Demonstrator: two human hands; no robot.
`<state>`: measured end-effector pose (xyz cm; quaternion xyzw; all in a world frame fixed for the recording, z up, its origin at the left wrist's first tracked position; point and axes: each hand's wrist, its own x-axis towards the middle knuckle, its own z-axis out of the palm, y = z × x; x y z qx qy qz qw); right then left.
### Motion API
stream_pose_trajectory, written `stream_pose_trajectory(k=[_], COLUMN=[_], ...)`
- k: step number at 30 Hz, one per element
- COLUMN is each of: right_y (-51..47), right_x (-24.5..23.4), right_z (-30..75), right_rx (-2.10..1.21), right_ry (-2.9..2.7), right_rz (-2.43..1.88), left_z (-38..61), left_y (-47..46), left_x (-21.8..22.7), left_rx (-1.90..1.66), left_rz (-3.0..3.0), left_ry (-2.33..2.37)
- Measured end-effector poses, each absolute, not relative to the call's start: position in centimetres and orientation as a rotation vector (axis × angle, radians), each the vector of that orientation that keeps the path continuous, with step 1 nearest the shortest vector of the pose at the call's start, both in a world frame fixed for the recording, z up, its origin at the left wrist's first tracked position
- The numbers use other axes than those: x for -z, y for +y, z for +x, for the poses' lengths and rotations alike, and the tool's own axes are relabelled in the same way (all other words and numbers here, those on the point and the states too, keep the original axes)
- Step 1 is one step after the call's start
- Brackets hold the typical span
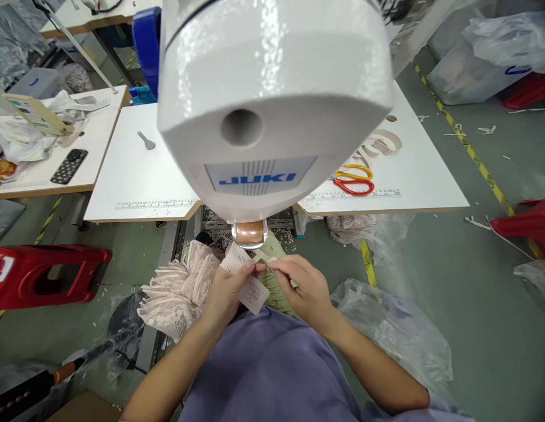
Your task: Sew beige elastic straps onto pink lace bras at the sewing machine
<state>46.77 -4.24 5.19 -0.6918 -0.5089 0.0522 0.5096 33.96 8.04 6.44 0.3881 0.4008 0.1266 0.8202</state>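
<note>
My left hand [228,289] is closed with thumb and finger on a white care label [255,296] with fine print; more white fabric shows above the thumb. Close beside it, my right hand [305,288] pinches the end of a thin pale strip [264,256], which is partly hidden by the fingers. Both hands are held over my lap, just below the rounded front of a white JUKI sewing machine [272,76]. A gathered bundle of pale pink lace pieces [180,293] lies to the left of my left hand. Light green fabric [279,296] shows between and beneath the hands.
Scissors with red and yellow handles [355,181] and beige elastic strips [380,143] lie on the white tabletop [422,170] at right. A small grey tool [146,140] is on its left side. A red stool [48,275] stands left; plastic bags [395,334] lie on the floor at right.
</note>
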Motion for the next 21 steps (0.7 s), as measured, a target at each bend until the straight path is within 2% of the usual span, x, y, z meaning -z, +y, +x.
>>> stream_pose_trajectory(k=[6,13,21], right_y=[-2.7,-2.3,-2.6], right_x=[-4.7,-4.7,-6.1], right_z=[45.3,45.5,47.2], right_rx=[-0.088,-0.166,-0.611], right_ry=[-1.181,-1.070,-1.031], right_rz=[-1.704,-1.782,-1.787], left_z=[35.3,35.1,33.9], left_y=[6.5,6.0,7.3], left_x=[-6.5,-6.0,-6.0], left_rx=[-0.453,-0.505,-0.413], left_rz=[0.708,0.862,1.331], left_ry=[0.840,0.800,0.717])
